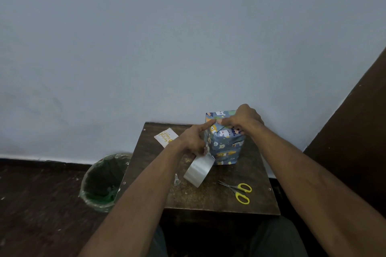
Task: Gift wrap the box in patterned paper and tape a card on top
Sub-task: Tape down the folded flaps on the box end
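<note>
Head view: hands (pixel 221 129) pressing wrapped box (pixel 225 144).

A green-lined waste bin (pixel 104 181) stands on the dark floor (pixel 37 204) at lower left of the frame, just beside the brown tabletop (pixel 208 198). A pale blue wall (pixel 167 37) fills the upper frame.

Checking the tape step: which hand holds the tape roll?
The left hand grips the tape roll; the right hand holds down the paper atop the wrapped box.
</note>
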